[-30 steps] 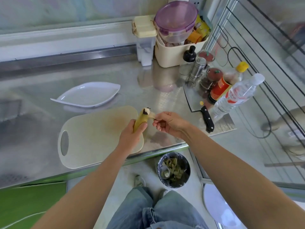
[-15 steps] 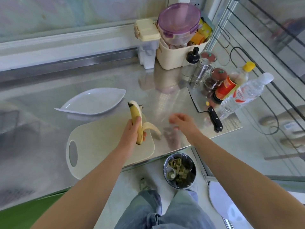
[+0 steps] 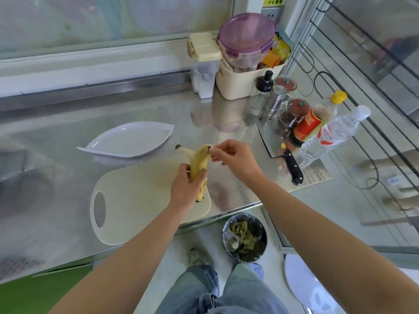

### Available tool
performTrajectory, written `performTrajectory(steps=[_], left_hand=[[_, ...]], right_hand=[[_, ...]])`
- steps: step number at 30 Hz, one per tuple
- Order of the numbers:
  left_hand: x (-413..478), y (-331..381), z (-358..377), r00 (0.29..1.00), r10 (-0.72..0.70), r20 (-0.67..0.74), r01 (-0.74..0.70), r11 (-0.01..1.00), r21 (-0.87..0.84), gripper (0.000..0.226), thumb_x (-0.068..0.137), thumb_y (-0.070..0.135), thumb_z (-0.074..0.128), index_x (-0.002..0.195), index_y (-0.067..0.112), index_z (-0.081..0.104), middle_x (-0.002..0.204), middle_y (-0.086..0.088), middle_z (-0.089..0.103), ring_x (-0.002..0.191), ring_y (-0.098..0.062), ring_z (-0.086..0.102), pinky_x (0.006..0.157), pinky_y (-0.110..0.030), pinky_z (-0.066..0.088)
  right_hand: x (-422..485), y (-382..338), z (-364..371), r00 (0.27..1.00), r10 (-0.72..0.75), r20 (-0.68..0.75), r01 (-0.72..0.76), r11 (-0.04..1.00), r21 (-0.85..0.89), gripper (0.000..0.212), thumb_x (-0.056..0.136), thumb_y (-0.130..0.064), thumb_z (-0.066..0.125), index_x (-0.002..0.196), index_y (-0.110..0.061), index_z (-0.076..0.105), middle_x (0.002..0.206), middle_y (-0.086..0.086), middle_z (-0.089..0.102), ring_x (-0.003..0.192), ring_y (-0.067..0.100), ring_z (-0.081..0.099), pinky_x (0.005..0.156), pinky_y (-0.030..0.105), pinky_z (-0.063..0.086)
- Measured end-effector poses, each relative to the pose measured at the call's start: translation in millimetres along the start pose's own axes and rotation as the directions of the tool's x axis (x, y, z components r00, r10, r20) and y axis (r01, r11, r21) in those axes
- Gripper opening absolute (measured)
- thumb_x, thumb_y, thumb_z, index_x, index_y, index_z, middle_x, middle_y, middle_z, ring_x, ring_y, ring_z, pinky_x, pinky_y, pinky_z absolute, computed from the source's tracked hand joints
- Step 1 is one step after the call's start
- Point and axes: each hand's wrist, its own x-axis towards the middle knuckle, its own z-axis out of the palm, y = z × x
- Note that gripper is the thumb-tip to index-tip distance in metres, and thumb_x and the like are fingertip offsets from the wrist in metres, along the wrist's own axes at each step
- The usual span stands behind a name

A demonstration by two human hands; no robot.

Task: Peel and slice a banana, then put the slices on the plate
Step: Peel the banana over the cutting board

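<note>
Banana (image 3: 200,164), yellow with brown flecks and a dark lower tip, held upright above the right end of the cutting board (image 3: 136,200). Left hand (image 3: 184,189) curls its fingers round the lower half; right hand (image 3: 235,159) pinches the peel at the top between thumb and forefinger. One peel strip (image 3: 184,151) curls leftward. Board: smooth pale plastic with an oval handle slot. Plate (image 3: 129,139): white, glossy, leaf-shaped, just behind the board. Exposed flesh is hard to make out
</note>
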Motion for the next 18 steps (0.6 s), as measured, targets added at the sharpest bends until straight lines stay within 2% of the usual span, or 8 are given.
performTrajectory(steps=[3,7,9,11,15,18], left_hand=[[-1,0,1,0.996,0.056,-0.074,-0.047,0.991,0.124,0.032,0.083,0.045,0.066,0.092,0.023,0.046,0.083,-0.005,0.064,0.067,-0.030,0.065,0.060,-0.051,0.053],[-1,2,3,0.990,0.099,-0.103,-0.080,0.982,0.173,0.033,0.084,0.041,0.067,0.097,0.020,0.046,0.083,-0.001,0.062,0.070,-0.027,0.064,0.064,-0.053,0.053],[0,3,4,0.988,0.115,-0.099,-0.092,0.974,0.208,0.033,0.085,0.041,0.067,0.098,0.020,0.046,0.083,0.001,0.062,0.070,-0.027,0.065,0.064,-0.053,0.053],[2,5,6,0.987,0.126,-0.102,-0.101,0.969,0.227,0.032,0.085,0.039,0.067,0.097,0.019,0.046,0.082,0.004,0.061,0.071,-0.025,0.064,0.066,-0.051,0.053],[5,10,10,0.983,0.115,-0.145,-0.078,0.968,0.238,0.033,0.085,0.039,0.068,0.097,0.017,0.047,0.079,0.007,0.059,0.075,-0.025,0.062,0.071,-0.046,0.052],[9,11,11,0.976,0.074,-0.205,-0.032,0.979,0.201,0.034,0.085,0.041,0.067,0.098,0.017,0.048,0.080,0.005,0.060,0.077,-0.025,0.062,0.072,-0.045,0.052]], right_hand=[[-2,0,-5,1.000,0.023,0.020,-0.023,1.000,0.005,0.026,0.081,-0.028,0.073,0.090,-0.004,0.067,0.084,0.011,0.073,0.080,0.020,0.071,0.065,0.022,0.051],[-1,0,-19,0.970,0.178,0.164,-0.199,0.972,0.123,0.037,0.085,-0.033,0.068,0.097,0.002,0.066,0.090,0.011,0.073,0.081,0.017,0.070,0.070,0.024,0.050],[0,2,-26,0.960,0.179,0.216,-0.211,0.968,0.133,0.033,0.086,-0.030,0.068,0.098,0.001,0.066,0.091,0.012,0.073,0.082,0.016,0.069,0.071,0.024,0.050],[1,3,-31,0.955,0.157,0.250,-0.199,0.968,0.152,0.020,0.086,-0.020,0.069,0.096,-0.003,0.067,0.091,0.014,0.072,0.083,0.017,0.069,0.071,0.024,0.050],[9,6,-41,0.952,0.187,0.244,-0.229,0.961,0.157,0.006,0.084,-0.013,0.070,0.087,-0.008,0.068,0.085,0.011,0.072,0.078,0.015,0.069,0.067,0.021,0.048],[18,18,-48,0.950,0.243,0.195,-0.252,0.967,0.023,0.010,0.083,-0.017,0.072,0.084,-0.008,0.069,0.079,0.007,0.072,0.073,0.013,0.069,0.064,0.020,0.046]])
